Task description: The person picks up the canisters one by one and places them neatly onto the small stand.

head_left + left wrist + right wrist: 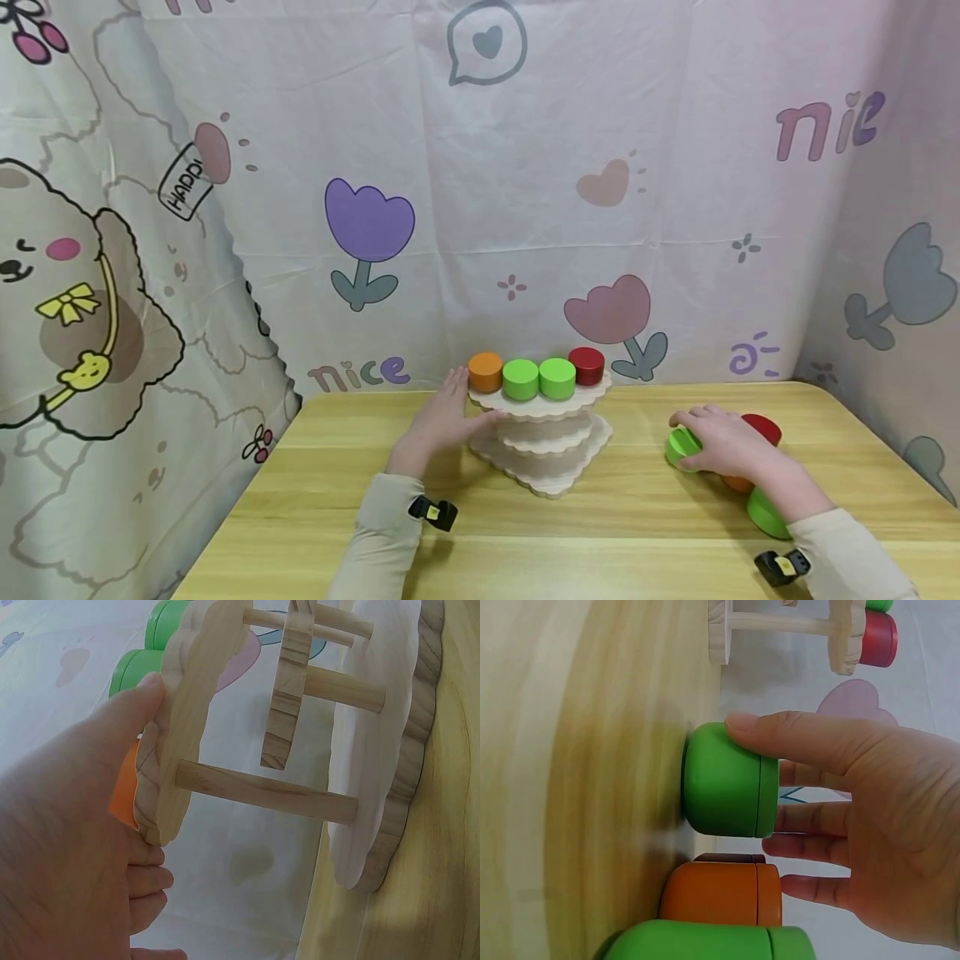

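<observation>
A tiered wooden stand with scalloped boards stands at mid-table. My left hand holds the left end of its top board, thumb at the front edge and fingers around the side. Along that board sit an orange cup-shaped piece, two green ones and a dark red one. To the right, my right hand grips a green cup-shaped piece, thumb on one side and fingers on the other. This piece is low at the tabletop, and the hand covers part of it in the head view.
Close by the right hand are a red piece, an orange piece and another green piece. Behind the wooden table hangs a patterned cloth, which also runs along both sides.
</observation>
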